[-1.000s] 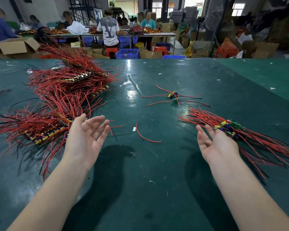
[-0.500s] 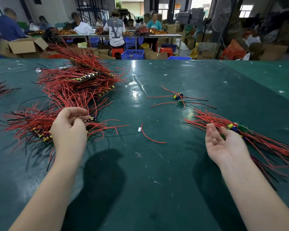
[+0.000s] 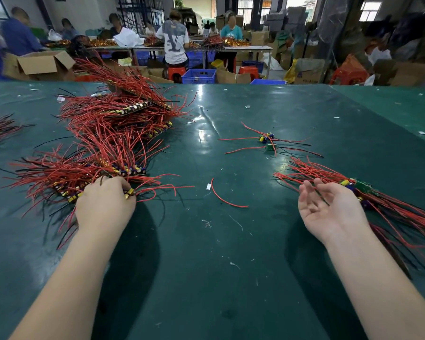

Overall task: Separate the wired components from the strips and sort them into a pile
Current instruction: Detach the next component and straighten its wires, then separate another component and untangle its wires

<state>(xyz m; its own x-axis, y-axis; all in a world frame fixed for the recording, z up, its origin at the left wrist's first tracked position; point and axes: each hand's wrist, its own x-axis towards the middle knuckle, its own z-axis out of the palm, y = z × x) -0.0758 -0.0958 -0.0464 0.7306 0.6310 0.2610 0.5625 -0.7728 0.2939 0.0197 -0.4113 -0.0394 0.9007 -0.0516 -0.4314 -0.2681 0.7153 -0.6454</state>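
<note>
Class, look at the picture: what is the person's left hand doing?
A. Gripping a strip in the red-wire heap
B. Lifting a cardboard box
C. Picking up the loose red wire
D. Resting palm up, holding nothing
A: the left hand curls its fingers over a strip at the heap's near edge.

A large grey "V" or "LV"-like mark stands on the back of a standing person's white T-shirt (image 3: 174, 44). Nothing else is legible.

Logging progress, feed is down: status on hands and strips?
Left hand gripping nearest component strip. Right hand open, palm up, beside sorted pile. Loose red wire between them, nothing blocking.
</note>
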